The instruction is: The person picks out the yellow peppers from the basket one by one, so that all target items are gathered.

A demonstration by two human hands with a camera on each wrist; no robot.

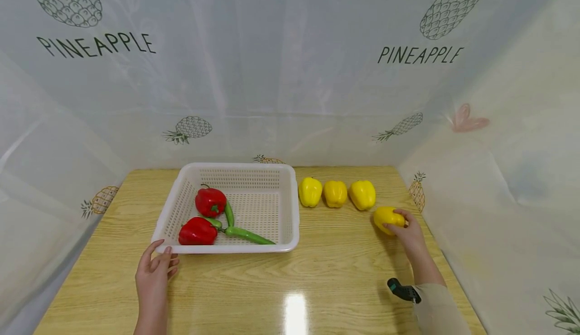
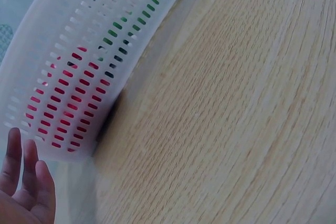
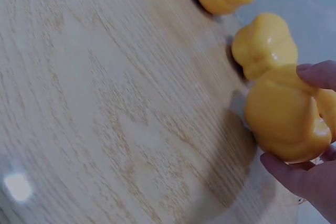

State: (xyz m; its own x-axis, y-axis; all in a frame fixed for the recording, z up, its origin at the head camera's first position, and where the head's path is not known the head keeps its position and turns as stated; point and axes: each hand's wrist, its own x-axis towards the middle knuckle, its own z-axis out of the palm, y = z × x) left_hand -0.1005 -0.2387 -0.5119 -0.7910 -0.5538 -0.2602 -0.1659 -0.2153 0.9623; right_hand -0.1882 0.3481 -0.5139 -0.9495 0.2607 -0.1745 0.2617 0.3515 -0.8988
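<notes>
My right hand [image 1: 410, 231] grips a yellow bell pepper [image 1: 386, 220] between thumb and fingers at the table's right side. In the right wrist view, that pepper [image 3: 286, 114] overlaps another behind it, and its shadow falls on the wood. My left hand [image 1: 156, 269] is at the near left corner of a white plastic basket [image 1: 294, 224], thumb and index finger at the rim. Its other fingers [image 2: 44, 182] extend fairly straight outside the perforated wall in the left wrist view. Inside the basket lie a red bell pepper [image 1: 210, 202], a second red bell pepper [image 1: 198, 231] and green chili peppers [image 1: 249, 235].
Right of the basket, a yellow pepper [image 1: 310, 192], another yellow pepper [image 1: 335, 194] and a third yellow pepper [image 1: 362, 195] stand in a row. The wooden table [image 1: 331, 279] is bordered by a pineapple-printed sheet [image 1: 290, 73]. A black camera mount [image 1: 403, 291] is at my right wrist.
</notes>
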